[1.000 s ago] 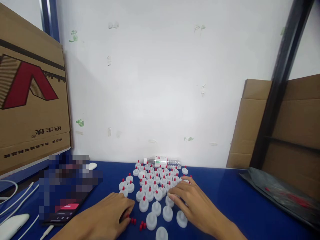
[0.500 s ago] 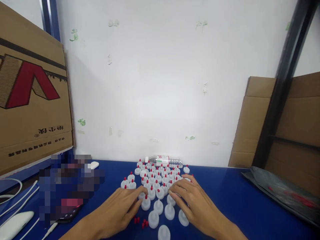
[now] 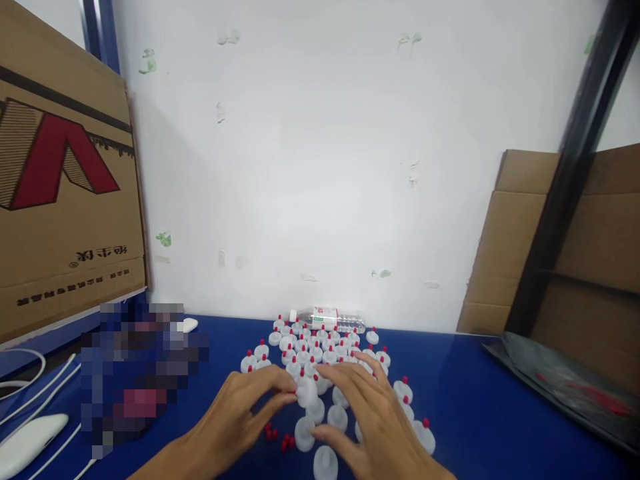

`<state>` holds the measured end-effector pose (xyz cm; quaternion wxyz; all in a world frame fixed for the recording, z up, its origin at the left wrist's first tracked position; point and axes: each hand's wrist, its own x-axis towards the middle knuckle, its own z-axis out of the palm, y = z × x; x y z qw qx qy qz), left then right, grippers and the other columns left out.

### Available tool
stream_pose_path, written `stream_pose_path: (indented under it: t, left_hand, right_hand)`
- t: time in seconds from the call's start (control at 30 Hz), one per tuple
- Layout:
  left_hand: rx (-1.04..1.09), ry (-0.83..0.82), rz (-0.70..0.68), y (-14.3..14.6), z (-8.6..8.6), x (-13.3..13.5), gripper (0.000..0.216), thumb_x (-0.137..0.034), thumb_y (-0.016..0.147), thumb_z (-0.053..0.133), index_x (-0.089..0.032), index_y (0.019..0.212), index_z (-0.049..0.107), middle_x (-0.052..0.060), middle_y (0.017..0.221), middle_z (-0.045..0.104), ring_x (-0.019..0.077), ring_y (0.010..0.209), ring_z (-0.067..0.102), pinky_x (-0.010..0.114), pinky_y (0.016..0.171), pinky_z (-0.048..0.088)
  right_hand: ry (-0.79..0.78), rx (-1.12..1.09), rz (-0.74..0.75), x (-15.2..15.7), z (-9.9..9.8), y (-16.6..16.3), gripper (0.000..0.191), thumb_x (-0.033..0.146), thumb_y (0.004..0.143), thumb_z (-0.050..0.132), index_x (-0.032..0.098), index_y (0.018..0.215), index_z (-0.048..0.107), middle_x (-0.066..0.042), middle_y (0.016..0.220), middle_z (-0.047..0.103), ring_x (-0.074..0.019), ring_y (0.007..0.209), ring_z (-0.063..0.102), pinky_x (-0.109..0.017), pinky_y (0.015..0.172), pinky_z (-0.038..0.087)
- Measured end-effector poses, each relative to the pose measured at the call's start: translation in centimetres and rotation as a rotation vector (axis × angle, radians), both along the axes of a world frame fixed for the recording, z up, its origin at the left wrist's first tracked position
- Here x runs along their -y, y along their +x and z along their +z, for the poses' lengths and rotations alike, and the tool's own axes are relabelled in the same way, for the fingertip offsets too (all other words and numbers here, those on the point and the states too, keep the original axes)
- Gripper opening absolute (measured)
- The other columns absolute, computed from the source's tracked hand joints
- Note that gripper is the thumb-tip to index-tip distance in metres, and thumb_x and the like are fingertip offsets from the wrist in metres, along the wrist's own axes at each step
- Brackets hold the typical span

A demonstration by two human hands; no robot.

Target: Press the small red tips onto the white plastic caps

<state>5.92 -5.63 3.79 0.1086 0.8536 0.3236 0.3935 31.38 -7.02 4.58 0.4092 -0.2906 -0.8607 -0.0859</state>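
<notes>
Several white plastic caps with red tips stand packed together on the blue table. My left hand pinches one white cap between thumb and fingertips at the cluster's near edge. My right hand hovers right beside it, fingers curved over the caps, thumb touching a plain white cap. A few loose red tips lie on the table under my hands. More capped pieces stand to the right of my right hand.
A clear water bottle lies against the white wall behind the caps. A cardboard box stands at left, flattened cardboard and a black bag at right. White cables and a white device lie at far left.
My left hand moved right from the red tips to the caps and closed on one. My right hand shifted toward it, uncovering capped pieces on its right.
</notes>
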Motion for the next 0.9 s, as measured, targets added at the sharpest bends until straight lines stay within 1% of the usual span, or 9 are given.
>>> stream_pose_path:
  t: [0.1, 0.17, 0.33, 0.43, 0.5, 0.6, 0.67, 0.77, 0.9]
  left_hand:
    - [0.068, 0.091, -0.048, 0.6, -0.5, 0.6, 0.01, -0.029, 0.105, 0.056, -0.025, 0.105, 0.065, 0.0, 0.094, 0.075, 0.0147, 0.086, 0.072, 0.02, 0.076, 0.051]
    - [0.03, 0.117, -0.016, 1.0, -0.6, 0.9, 0.009, -0.029, 0.106, 0.055, -0.026, 0.106, 0.063, 0.001, 0.096, 0.074, 0.0145, 0.086, 0.071, 0.021, 0.075, 0.051]
    - [-0.064, 0.159, 0.068, 1.4, -1.0, 0.8, 0.017, -0.032, 0.109, 0.047, -0.026, 0.107, 0.064, 0.001, 0.093, 0.071, 0.0134, 0.079, 0.069, 0.02, 0.065, 0.047]
    - [-0.036, 0.208, 0.039, 1.4, -1.2, 0.7, 0.017, -0.03, 0.109, 0.046, -0.026, 0.107, 0.063, 0.0, 0.089, 0.072, 0.0128, 0.076, 0.069, 0.019, 0.063, 0.046]
    - [-0.02, 0.242, 0.022, 1.4, -1.0, 0.8, 0.015, -0.029, 0.109, 0.047, -0.026, 0.109, 0.062, 0.0, 0.09, 0.072, 0.0131, 0.077, 0.069, 0.019, 0.064, 0.046]
    - [-0.056, 0.278, 0.039, 1.4, -0.6, 1.3, 0.011, -0.029, 0.108, 0.05, -0.026, 0.11, 0.06, 0.0, 0.092, 0.072, 0.0132, 0.077, 0.069, 0.02, 0.065, 0.046]
    - [-0.104, 0.269, 0.061, 1.4, -0.4, 1.5, 0.011, -0.03, 0.108, 0.05, -0.026, 0.109, 0.06, 0.001, 0.094, 0.071, 0.0135, 0.078, 0.069, 0.021, 0.065, 0.045]
    - [-0.174, 0.262, 0.067, 1.4, -0.4, 1.7, 0.018, -0.027, 0.109, 0.042, -0.025, 0.107, 0.06, 0.002, 0.093, 0.068, 0.0131, 0.071, 0.064, 0.023, 0.06, 0.042]
    - [-0.181, 0.219, 0.082, 0.9, 0.1, 1.5, 0.03, -0.02, 0.108, 0.032, -0.022, 0.092, 0.057, 0.001, 0.081, 0.06, 0.0127, 0.063, 0.054, 0.026, 0.057, 0.036]
  right_hand:
    - [0.083, -0.048, 0.038, 0.1, -0.2, -0.8, 0.033, 0.034, 0.099, 0.065, 0.022, 0.129, 0.059, -0.005, 0.105, 0.076, -0.0217, 0.096, 0.073, -0.047, 0.11, 0.045]
    - [0.132, -0.058, 0.059, 0.1, 0.0, -1.0, 0.022, 0.028, 0.099, 0.063, 0.022, 0.121, 0.063, -0.003, 0.097, 0.077, -0.0191, 0.089, 0.073, -0.043, 0.109, 0.046]
    - [0.139, -0.083, 0.049, 0.1, 0.3, -0.9, 0.016, 0.028, 0.1, 0.061, 0.023, 0.115, 0.064, -0.004, 0.096, 0.074, -0.0197, 0.089, 0.073, -0.044, 0.105, 0.049]
    - [0.095, -0.098, 0.026, 0.1, 0.1, -1.0, 0.022, 0.038, 0.099, 0.064, 0.024, 0.116, 0.063, -0.007, 0.105, 0.074, -0.0235, 0.097, 0.072, -0.045, 0.102, 0.051]
    - [0.074, -0.087, 0.041, 0.1, 0.0, -1.1, 0.027, 0.039, 0.099, 0.064, 0.024, 0.121, 0.061, -0.008, 0.108, 0.074, -0.0238, 0.099, 0.072, -0.045, 0.104, 0.05]
    - [0.064, -0.068, 0.106, 0.3, -0.1, -1.1, 0.027, 0.033, 0.101, 0.062, 0.022, 0.126, 0.058, -0.006, 0.103, 0.077, -0.02, 0.092, 0.074, -0.044, 0.109, 0.046]
    - [0.084, -0.064, 0.117, 0.4, 0.0, -1.1, 0.028, 0.032, 0.1, 0.063, 0.021, 0.125, 0.058, -0.005, 0.102, 0.078, -0.0191, 0.089, 0.074, -0.042, 0.108, 0.047]
    - [0.095, -0.022, 0.105, 0.6, 0.5, -1.0, 0.026, 0.031, 0.1, 0.063, 0.02, 0.123, 0.06, -0.005, 0.099, 0.078, -0.019, 0.086, 0.075, -0.041, 0.105, 0.048]
    - [0.192, 0.005, 0.084, 0.1, 1.5, 0.5, 0.031, 0.018, 0.103, 0.054, 0.019, 0.134, 0.056, -0.007, 0.107, 0.078, -0.0189, 0.093, 0.075, -0.042, 0.108, 0.043]
